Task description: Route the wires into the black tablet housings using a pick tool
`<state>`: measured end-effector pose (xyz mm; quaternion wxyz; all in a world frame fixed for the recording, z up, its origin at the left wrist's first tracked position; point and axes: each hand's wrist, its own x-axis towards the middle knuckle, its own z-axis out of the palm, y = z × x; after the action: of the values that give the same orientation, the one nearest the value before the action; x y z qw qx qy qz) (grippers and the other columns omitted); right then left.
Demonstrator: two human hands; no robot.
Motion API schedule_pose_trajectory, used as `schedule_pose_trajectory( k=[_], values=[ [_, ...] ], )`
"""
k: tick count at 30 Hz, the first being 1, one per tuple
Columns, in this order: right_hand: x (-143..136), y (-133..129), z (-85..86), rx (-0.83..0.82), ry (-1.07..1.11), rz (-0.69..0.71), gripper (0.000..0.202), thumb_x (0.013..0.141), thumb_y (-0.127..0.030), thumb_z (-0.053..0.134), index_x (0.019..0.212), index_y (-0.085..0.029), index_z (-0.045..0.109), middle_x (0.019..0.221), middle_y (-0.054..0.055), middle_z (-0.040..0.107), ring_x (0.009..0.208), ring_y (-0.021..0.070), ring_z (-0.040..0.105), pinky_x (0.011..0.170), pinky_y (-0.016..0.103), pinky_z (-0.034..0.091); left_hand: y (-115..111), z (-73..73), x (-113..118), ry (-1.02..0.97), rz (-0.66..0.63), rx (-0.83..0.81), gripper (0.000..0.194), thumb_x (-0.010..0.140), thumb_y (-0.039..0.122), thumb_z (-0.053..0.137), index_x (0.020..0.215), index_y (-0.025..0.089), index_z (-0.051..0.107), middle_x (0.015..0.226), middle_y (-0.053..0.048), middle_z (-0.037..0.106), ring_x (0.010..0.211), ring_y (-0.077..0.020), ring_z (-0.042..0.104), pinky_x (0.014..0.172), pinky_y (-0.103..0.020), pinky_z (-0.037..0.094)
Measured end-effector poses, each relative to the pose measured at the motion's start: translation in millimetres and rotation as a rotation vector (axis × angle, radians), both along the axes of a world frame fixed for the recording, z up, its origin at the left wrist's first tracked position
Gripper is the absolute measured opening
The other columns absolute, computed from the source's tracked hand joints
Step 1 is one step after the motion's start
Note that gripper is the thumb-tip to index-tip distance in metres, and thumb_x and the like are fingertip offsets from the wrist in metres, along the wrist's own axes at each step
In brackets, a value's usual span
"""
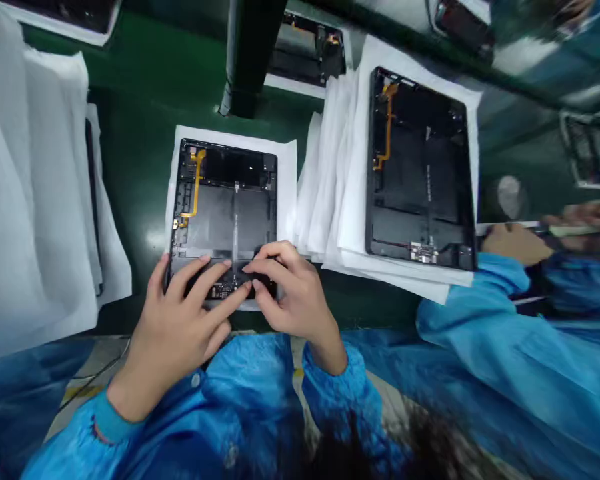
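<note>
A black tablet housing (pixel 215 213) lies with its inside facing up on a white foam sheet (pixel 287 183) in front of me. An orange flex cable (pixel 197 183) runs down its left side, and a narrow strip (pixel 237 227) runs down its middle. My left hand (pixel 187 307) is spread over the lower left of the housing, its index fingertip near the foot of the strip. My right hand (pixel 295 287) is at the lower right, thumb and fingers bent close together at the small circuit board (pixel 223 290). Whatever lies between those fingertips is too small to make out.
To the right, another open tablet housing (pixel 423 173) rests on a stack of white foam sheets (pixel 330 167). More draped foam sheets (pixel 45 200) stand at the left. A dark post (pixel 255 60) rises behind my housing. A co-worker's blue sleeve (pixel 500 327) reaches in at the right.
</note>
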<state>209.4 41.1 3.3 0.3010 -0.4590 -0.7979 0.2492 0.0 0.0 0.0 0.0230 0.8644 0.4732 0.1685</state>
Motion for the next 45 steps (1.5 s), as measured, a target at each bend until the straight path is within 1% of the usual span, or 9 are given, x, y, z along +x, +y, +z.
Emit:
schedule_pose_trajectory(
  k=[8,14,18,21,24,27,31,38,45],
  values=[
    [0.4,-1.4,0.7,-0.073,0.002,-0.053,0.035,0.088,-0.015,0.055,0.123,-0.023,0.058,0.115,0.009,0.065,0.102,0.0209,0.067,0.074,0.032,0.058,-0.2,-2.3,2.9,0.005,0.021,-0.009,0.046,0.089,0.029,0.060,0.134,0.037,0.059,0.137,-0.010,0.063,0.129,-0.0360,0.055,0.116,-0.070,0.030],
    [-0.6,-1.0,2.0,-0.103,0.003,-0.091,0.030,0.088,-0.014,0.054,0.117,-0.023,0.060,0.115,0.007,0.066,0.084,0.0166,0.065,0.064,0.029,0.054,0.1,-1.7,3.1,0.021,0.013,0.001,0.047,0.090,0.030,0.060,0.137,0.037,0.057,0.138,-0.009,0.062,0.131,-0.0341,0.054,0.118,-0.068,0.029],
    [-2.1,-1.0,2.6,-0.125,0.023,-0.108,0.031,0.089,-0.012,0.052,0.116,-0.023,0.060,0.113,0.006,0.066,0.069,0.0127,0.058,0.061,0.028,0.050,-7.7,-2.0,15.0,-0.036,0.104,-0.046,0.050,0.088,0.027,0.061,0.137,0.035,0.058,0.140,-0.010,0.061,0.133,-0.0369,0.051,0.119,-0.070,0.025],
    [-3.6,-0.3,3.4,-0.137,0.053,-0.138,0.030,0.088,-0.009,0.051,0.113,-0.023,0.061,0.107,0.004,0.066,0.062,0.0103,0.051,0.058,0.026,0.047,-18.8,-5.9,29.0,-0.063,0.227,-0.024,0.051,0.083,0.024,0.066,0.133,0.034,0.061,0.141,-0.008,0.060,0.140,-0.0428,0.041,0.119,-0.071,0.023],
    [-4.1,0.1,3.0,-0.149,0.075,-0.165,0.030,0.089,-0.008,0.052,0.113,-0.023,0.061,0.102,0.002,0.065,0.060,0.0091,0.050,0.058,0.026,0.046,-29.9,-11.8,43.2,-0.082,0.300,-0.004,0.054,0.082,0.024,0.069,0.135,0.030,0.060,0.145,-0.010,0.056,0.144,-0.0449,0.035,0.118,-0.068,0.028],
    [-3.6,-0.7,1.4,-0.155,0.090,-0.183,0.028,0.093,-0.012,0.052,0.118,-0.023,0.060,0.101,0.003,0.065,0.069,0.0112,0.057,0.061,0.026,0.049,-35.4,-16.4,55.4,-0.087,0.307,0.018,0.059,0.084,0.031,0.068,0.140,0.021,0.055,0.148,-0.018,0.051,0.142,-0.0440,0.038,0.113,-0.061,0.040],
    [-3.6,-2.1,0.9,-0.137,0.112,-0.222,0.027,0.097,-0.015,0.049,0.119,-0.023,0.061,0.102,0.006,0.065,0.090,0.0158,0.065,0.069,0.028,0.053,-33.5,-20.0,63.9,-0.084,0.325,0.067,0.059,0.086,0.039,0.066,0.140,0.018,0.054,0.144,-0.021,0.055,0.138,-0.0420,0.044,0.113,-0.059,0.038],
    [-5.4,-1.1,5.0,-0.134,0.093,-0.205,0.012,0.089,-0.012,0.056,0.094,-0.021,0.063,0.101,0.005,0.062,0.068,0.0104,0.055,0.058,0.025,0.048,-30.6,-26.9,60.1,-0.108,0.315,0.125,0.056,0.086,0.040,0.066,0.138,0.020,0.058,0.142,-0.019,0.059,0.134,-0.0374,0.052,0.113,-0.054,0.037],
    [-9.5,3.2,7.8,-0.237,0.079,-0.254,0.012,0.084,-0.013,0.057,0.092,-0.021,0.061,0.104,0.004,0.059,0.064,0.0090,0.049,0.057,0.024,0.044,-28.5,-28.0,57.4,-0.089,0.293,0.192,0.053,0.085,0.042,0.065,0.133,0.019,0.062,0.136,-0.019,0.063,0.127,-0.0355,0.058,0.110,-0.050,0.040]
  ],
)
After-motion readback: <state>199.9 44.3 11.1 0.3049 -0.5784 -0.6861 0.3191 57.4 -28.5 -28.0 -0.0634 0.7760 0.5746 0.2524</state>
